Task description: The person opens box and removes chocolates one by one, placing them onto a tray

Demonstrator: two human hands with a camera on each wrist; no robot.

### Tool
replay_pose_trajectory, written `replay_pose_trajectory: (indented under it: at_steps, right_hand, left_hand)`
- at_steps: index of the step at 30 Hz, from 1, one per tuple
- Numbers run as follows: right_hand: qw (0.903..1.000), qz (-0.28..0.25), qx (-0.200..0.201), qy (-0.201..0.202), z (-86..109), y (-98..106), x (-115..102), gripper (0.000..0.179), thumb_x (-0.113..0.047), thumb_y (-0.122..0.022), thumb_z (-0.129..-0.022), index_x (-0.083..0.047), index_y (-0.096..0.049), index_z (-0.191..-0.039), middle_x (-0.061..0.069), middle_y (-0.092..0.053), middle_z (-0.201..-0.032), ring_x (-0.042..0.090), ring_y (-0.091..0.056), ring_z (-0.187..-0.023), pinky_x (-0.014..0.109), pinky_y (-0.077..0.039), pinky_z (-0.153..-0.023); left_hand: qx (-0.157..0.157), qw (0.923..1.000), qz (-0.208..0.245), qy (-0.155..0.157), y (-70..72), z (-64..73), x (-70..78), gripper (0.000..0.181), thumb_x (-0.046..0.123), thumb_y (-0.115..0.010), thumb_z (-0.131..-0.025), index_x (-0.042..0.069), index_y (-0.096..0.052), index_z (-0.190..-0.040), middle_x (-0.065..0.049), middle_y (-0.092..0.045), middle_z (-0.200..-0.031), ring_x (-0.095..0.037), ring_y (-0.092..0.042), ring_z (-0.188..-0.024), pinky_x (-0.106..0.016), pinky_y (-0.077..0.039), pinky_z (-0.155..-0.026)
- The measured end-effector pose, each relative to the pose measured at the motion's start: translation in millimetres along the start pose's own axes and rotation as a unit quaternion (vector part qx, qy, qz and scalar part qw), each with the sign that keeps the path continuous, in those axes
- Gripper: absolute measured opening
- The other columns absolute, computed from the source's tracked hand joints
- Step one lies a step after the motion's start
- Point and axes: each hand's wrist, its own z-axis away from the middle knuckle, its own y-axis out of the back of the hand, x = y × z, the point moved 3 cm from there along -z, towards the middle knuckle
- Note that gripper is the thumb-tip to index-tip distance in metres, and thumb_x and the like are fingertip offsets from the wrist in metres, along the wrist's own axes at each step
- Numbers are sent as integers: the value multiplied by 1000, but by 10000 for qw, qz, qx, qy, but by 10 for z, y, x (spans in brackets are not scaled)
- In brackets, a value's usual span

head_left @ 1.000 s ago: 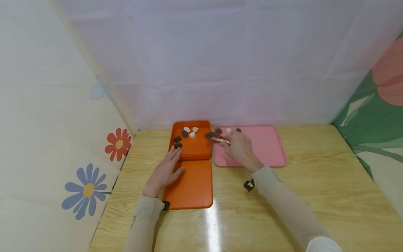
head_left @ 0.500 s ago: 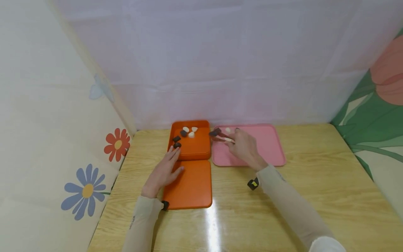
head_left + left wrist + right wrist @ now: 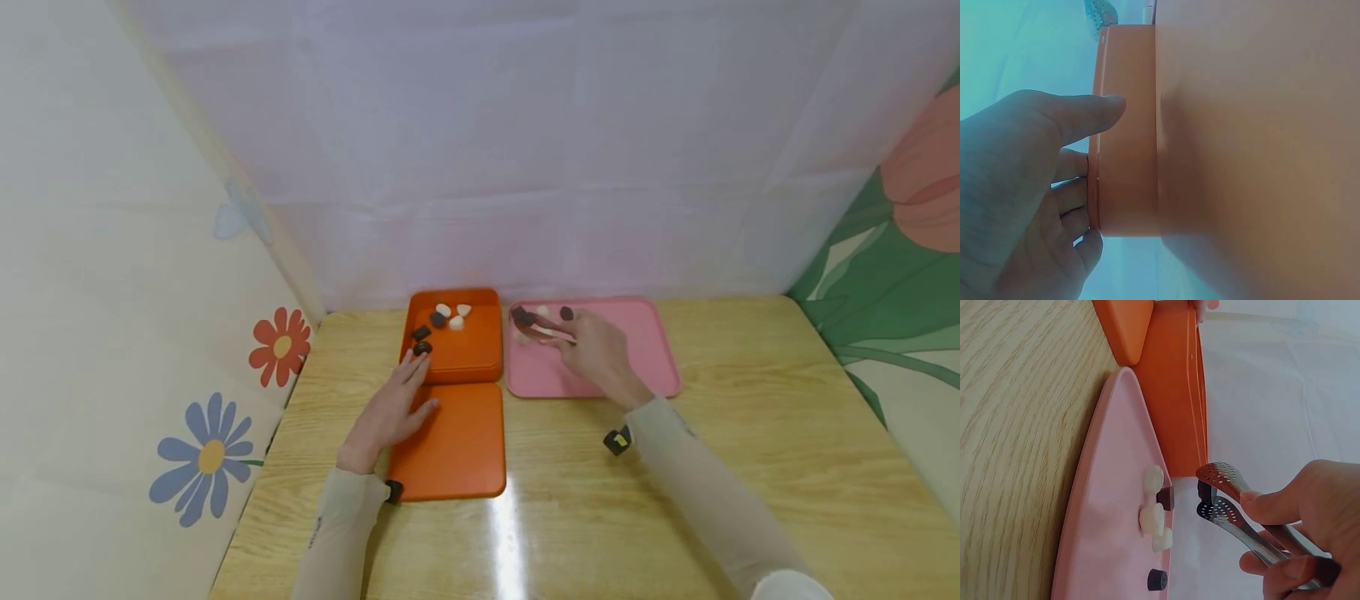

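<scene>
My right hand [image 3: 600,354] grips metal tongs [image 3: 1222,477] with perforated tips. Between the tips is a small dark brown piece [image 3: 1207,491]. In the head view the tongs reach over the back left of the pink tray [image 3: 645,354]. Several white pieces [image 3: 1152,519] and dark pieces [image 3: 1157,580] lie on that tray. My left hand [image 3: 381,419] rests on the front left rim of the orange box [image 3: 476,354], its fingers nearly straight. In the left wrist view the thumb lies before the box's outer wall [image 3: 1129,187]. Inside the box are white pieces [image 3: 457,322] and dark pieces [image 3: 422,332].
An orange lid [image 3: 450,450] lies flat in front of the box. Box and tray stand side by side on the wooden table [image 3: 570,517], close to the pale back cloth [image 3: 525,167]. Flower-printed cloth hangs at both sides.
My right hand has moved right, carrying the tongs and dark piece from the box's right edge to above the pink tray. The left hand stays where it was.
</scene>
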Motion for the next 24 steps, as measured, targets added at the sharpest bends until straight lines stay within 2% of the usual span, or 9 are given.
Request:
replay_pose_trajectory:
  at_steps: [9, 18, 24]
  right_hand:
    - [9994, 91, -195, -275, 60, 73, 153, 38, -36, -81, -96, -16, -80, -128, 6, -59, -87, 20, -48, -66, 33, -43, -53]
    - [9997, 40, -96, -204, 91, 90, 283, 33, -34, -82, -95, -13, -83, -120, 7, -60, -85, 20, -48, -65, 33, -42, -51]
    - [9994, 45, -177, -285, 118, 112, 364, 31, -32, -82, -95, -11, -84, -118, 6, -59, -84, 20, -48, -65, 32, -41, -51]
  left_hand:
    - [-19, 10000, 36, 29, -4, 0, 0, 77, 26, -72, -105, -6, -34, -164, -23, -32, -173, -44, -19, -163, -63, -34, -125]
    - [4, 10000, 6, 20, -10, 0, -7, 77, 26, -72, -104, -6, -35, -164, -22, -32, -173, -43, -20, -163, -63, -34, -125]
    - [-1, 10000, 21, 24, -12, -3, -9, 78, 26, -72, -104, -6, -34, -164, -22, -32, -173, -43, -19, -164, -62, -34, -125]
